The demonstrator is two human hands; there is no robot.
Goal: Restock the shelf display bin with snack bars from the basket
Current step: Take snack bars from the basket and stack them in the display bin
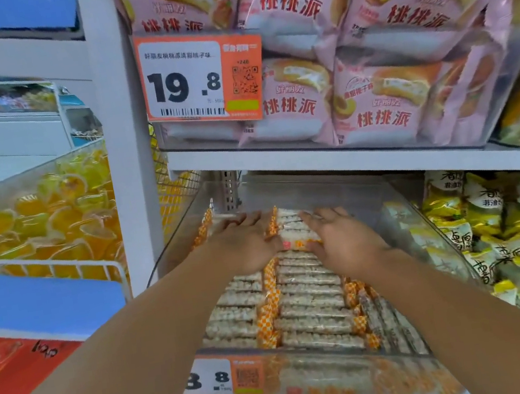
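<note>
While left hand (245,246) and right hand (339,239) press flat-fingered, snack bars (307,294) lie crosswise in bin (426,232).

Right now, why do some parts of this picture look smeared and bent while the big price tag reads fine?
Head view: the orange price tag is sharp; the bin's front wall and its small tag blur near the lens. The wide lens bends the white shelf post and the edges. Light is even, with no hard shadows on either hand.

shelf (331,166) | clear display bin (398,206) on it | snack bars (308,304) inside
</note>
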